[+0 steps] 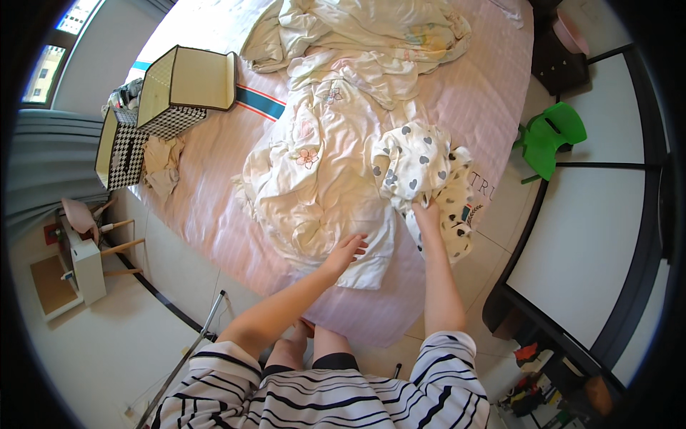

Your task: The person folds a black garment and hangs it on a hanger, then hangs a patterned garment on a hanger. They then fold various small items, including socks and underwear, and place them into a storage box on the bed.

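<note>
A white garment with dark grey hearts (412,159) lies bunched at the right of the bed. Its near edge is pinched in my right hand (426,216), while another part of the cloth spreads out to the right. My left hand (347,252) hovers at or just over the near end of a cream garment with embroidered flowers (314,193); its fingers are apart and hold nothing. Whether that hand touches the cloth I cannot tell. The cream garment is spread out and wrinkled, with a frilled edge on its left side.
Under the clothes is a bed with a pink striped sheet (207,193). A crumpled cream blanket (357,32) lies at the far side. Houndstooth storage boxes (187,86) and a beige cloth (163,163) sit at the left. A green chair (550,139) stands right of the bed.
</note>
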{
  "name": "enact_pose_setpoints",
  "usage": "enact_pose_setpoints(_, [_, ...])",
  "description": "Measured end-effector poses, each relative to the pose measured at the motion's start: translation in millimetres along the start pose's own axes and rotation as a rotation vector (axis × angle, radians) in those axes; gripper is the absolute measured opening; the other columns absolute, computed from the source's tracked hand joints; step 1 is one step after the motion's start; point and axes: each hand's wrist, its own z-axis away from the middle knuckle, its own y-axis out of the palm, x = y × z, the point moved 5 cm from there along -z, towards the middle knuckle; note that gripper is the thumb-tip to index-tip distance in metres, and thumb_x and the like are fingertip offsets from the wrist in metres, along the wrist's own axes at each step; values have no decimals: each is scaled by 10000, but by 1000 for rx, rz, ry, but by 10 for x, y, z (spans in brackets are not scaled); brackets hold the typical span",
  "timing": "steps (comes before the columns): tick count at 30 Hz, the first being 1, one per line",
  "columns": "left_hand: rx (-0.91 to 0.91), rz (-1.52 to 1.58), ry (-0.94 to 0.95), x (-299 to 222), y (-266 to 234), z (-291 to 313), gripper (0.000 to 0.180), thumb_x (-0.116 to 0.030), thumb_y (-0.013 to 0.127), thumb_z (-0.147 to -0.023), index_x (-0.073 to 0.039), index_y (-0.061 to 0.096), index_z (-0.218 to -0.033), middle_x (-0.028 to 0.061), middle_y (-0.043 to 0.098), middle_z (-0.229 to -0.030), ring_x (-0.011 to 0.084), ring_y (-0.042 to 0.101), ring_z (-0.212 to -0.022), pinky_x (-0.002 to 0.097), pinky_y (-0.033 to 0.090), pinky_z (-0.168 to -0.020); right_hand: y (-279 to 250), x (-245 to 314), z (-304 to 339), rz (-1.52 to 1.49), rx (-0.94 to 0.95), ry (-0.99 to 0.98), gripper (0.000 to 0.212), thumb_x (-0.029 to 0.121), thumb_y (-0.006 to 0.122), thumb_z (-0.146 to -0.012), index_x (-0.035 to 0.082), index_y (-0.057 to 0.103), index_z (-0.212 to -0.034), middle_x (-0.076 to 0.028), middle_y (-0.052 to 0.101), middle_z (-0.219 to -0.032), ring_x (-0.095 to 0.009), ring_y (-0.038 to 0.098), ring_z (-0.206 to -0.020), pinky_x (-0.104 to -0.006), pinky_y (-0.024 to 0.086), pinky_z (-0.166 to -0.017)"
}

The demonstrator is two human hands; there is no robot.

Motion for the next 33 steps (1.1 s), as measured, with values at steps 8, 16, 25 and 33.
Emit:
enact_pose_setpoints(8, [-314, 231, 131, 124, -619, 562, 631, -481, 461, -924, -180, 244, -1434, 100, 443, -1333, 206, 465, -1190, 342, 396, -955, 758, 458, 2017, 404, 464, -102, 408, 200, 683, -757, -4, 570, -1092, -202, 618, -1000, -372, 594, -947, -414, 471, -815])
enact_pose_setpoints(16, [-817, 379, -178, 665, -1395, 1052, 392, -263, 436, -928, -51, 496, -1252, 75, 578, -1144, 193, 559, -956, 338, 458, -769, 1398, 246, 2432, 526, 470, -341, 311, 87, 583, -802, -8, 523, -1092, -196, 535, -1078, -324, 574, -929, -404, 457, -823])
enact_pose_setpoints(25, [-959, -313, 326, 612, -1473, 1449, 399, -198, 545, -884, -65, 498, -1257, 100, 516, -1217, 200, 482, -1093, 315, 409, -907, 1547, 657, 1775, -314, 100, 75, 584, 102, 643, -761, 24, 364, -1268, -133, 525, -920, -247, 535, -723, -388, 476, -729])
enact_pose_setpoints(33, [-613, 20, 381, -221, -1226, 1649, 473, -330, 590, -881, -71, 501, -1267, 93, 534, -1156, 151, 526, -918, 308, 445, -782, 1556, 1560, 2827, 269, 332, -827, 114, 40, 610, -654, 33, 540, -743, -129, 522, -785, -325, 513, -785, -421, 426, -704])
